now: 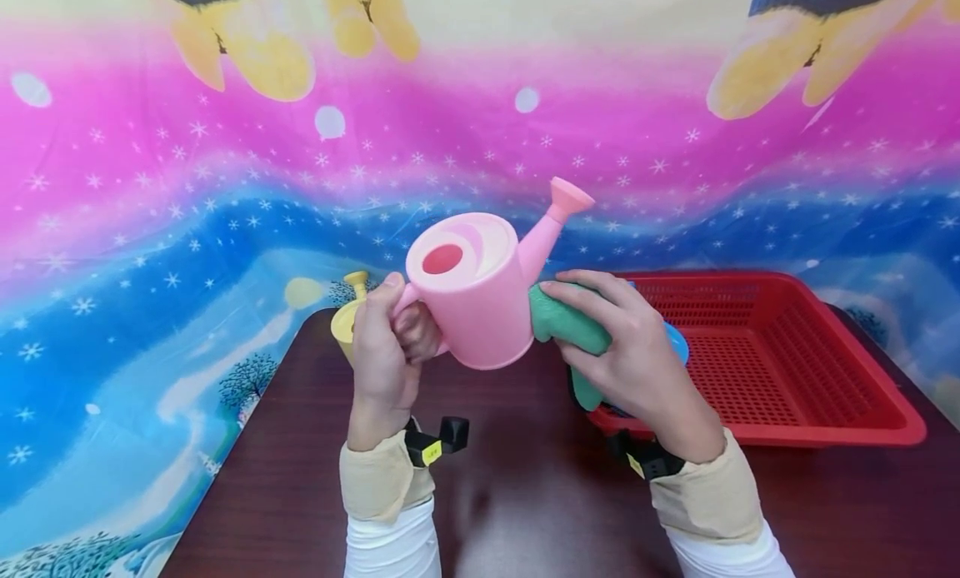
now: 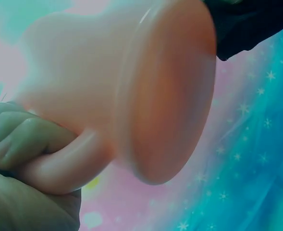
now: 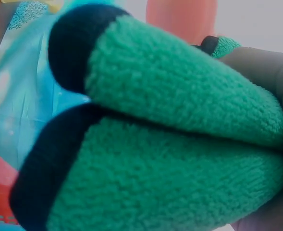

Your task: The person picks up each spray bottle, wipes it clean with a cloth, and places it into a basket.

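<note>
A pink watering can (image 1: 483, 320) is held up over the table, its spout pointing up and to the right. My left hand (image 1: 384, 357) grips its handle, the fingers curled through the loop; the left wrist view shows the can's round base (image 2: 177, 101) tilted toward the camera. My right hand (image 1: 637, 357) holds a folded green cloth (image 1: 573, 328) at the can's right side, below the spout. Up close in the right wrist view, the fuzzy cloth (image 3: 175, 91) has black edging and hangs in two folds. Most of the right fingertips are hidden there.
A red perforated basket (image 1: 825, 435) stands on the right of the dark wooden table (image 1: 517, 495), with a blue object (image 1: 677, 343) by its left end, partly behind my right hand. Behind my left hand is a yellow watering can (image 1: 342, 328). A printed curtain (image 1: 465, 128) hangs behind the table.
</note>
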Demonstrator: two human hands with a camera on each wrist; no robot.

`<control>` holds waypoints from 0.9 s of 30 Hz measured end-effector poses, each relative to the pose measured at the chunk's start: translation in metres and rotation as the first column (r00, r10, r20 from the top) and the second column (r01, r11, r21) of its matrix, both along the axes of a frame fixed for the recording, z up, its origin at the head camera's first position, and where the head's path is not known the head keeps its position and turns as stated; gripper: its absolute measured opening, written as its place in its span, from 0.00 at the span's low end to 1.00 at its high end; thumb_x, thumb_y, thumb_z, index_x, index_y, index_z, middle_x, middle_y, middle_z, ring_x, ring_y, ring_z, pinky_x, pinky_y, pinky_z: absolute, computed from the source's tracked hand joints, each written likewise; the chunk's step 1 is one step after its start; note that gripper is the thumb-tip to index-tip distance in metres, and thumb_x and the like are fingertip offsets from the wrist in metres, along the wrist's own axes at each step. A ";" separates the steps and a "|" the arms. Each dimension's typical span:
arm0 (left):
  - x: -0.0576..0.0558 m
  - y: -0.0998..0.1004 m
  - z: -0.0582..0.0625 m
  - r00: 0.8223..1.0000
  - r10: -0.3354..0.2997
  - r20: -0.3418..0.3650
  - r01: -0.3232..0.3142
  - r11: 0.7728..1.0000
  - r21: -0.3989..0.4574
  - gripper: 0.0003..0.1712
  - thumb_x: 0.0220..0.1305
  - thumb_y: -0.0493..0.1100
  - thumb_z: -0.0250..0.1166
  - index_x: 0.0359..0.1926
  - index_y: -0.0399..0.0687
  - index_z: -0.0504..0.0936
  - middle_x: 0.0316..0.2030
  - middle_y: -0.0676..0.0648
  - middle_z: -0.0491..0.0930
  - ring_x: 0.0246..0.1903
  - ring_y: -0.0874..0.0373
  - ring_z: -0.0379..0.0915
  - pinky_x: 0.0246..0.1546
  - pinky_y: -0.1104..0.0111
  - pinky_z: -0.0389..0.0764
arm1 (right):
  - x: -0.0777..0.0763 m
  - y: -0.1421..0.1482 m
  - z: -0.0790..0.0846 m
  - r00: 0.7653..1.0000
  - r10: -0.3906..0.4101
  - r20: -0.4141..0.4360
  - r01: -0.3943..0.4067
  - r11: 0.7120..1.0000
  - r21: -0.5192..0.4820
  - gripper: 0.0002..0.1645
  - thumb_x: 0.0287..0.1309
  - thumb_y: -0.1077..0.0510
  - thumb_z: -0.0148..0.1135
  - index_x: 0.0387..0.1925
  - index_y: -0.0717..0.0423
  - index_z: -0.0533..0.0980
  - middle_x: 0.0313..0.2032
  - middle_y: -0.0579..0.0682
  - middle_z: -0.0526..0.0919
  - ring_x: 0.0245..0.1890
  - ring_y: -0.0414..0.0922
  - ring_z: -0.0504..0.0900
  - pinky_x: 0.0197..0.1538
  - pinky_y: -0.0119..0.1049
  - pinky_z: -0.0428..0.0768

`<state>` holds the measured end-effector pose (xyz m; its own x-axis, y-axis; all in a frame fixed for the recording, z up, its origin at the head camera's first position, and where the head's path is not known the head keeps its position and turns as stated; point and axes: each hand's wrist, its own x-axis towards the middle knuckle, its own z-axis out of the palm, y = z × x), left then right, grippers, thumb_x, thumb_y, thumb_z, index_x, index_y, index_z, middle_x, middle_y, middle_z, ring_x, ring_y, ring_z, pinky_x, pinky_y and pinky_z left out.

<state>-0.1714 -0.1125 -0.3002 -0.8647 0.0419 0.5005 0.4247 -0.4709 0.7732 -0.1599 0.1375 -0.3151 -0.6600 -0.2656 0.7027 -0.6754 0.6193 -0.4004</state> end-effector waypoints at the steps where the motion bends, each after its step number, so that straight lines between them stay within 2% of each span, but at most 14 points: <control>1: 0.000 0.000 0.000 1.000 -0.010 0.008 0.010 1.000 -0.009 0.28 0.77 0.46 0.41 0.14 0.54 0.58 0.11 0.54 0.49 0.09 0.59 0.42 0.13 0.67 0.42 | 0.000 0.001 0.000 1.000 -0.001 -0.004 0.001 1.000 -0.010 0.44 0.39 0.69 0.82 0.62 0.46 0.80 0.62 0.52 0.78 0.60 0.54 0.76 0.46 0.55 0.85; 8: 0.000 0.004 -0.001 0.998 -0.047 0.038 0.049 0.998 -0.040 0.29 0.78 0.49 0.41 0.14 0.54 0.57 0.10 0.53 0.51 0.10 0.58 0.42 0.14 0.66 0.43 | 0.000 0.003 0.002 0.999 -0.016 -0.033 0.014 0.998 -0.056 0.44 0.37 0.70 0.82 0.61 0.48 0.80 0.61 0.53 0.78 0.59 0.54 0.77 0.46 0.58 0.84; 19: 0.001 0.010 -0.001 0.998 -0.028 0.049 0.032 0.997 -0.074 0.28 0.77 0.49 0.41 0.14 0.53 0.57 0.10 0.54 0.50 0.10 0.57 0.42 0.14 0.67 0.45 | -0.001 0.005 0.002 0.995 -0.074 -0.067 0.066 0.990 -0.122 0.42 0.41 0.70 0.80 0.61 0.48 0.80 0.62 0.52 0.78 0.61 0.52 0.77 0.48 0.56 0.83; 24: 0.002 0.015 0.000 0.996 -0.025 0.083 0.032 0.996 -0.079 0.28 0.75 0.49 0.43 0.14 0.52 0.56 0.10 0.52 0.50 0.10 0.56 0.42 0.15 0.67 0.46 | -0.002 0.004 0.003 0.989 -0.119 -0.093 0.101 0.979 -0.176 0.41 0.42 0.70 0.79 0.61 0.48 0.80 0.61 0.51 0.79 0.59 0.51 0.78 0.49 0.51 0.83; 27: 0.003 0.017 0.000 0.996 -0.023 0.081 0.031 0.995 -0.095 0.28 0.75 0.49 0.43 0.14 0.50 0.55 0.10 0.52 0.50 0.11 0.56 0.42 0.15 0.67 0.46 | -0.003 0.004 0.003 0.985 -0.143 -0.101 0.119 0.971 -0.208 0.40 0.42 0.69 0.79 0.61 0.47 0.80 0.61 0.50 0.80 0.59 0.51 0.79 0.52 0.44 0.82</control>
<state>-0.1686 -0.0959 -0.3000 -0.8996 0.1108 0.4224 0.3479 -0.4030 0.8465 -0.1624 0.1415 -0.3117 -0.5915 -0.0280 0.8058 -0.6423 0.6205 -0.4499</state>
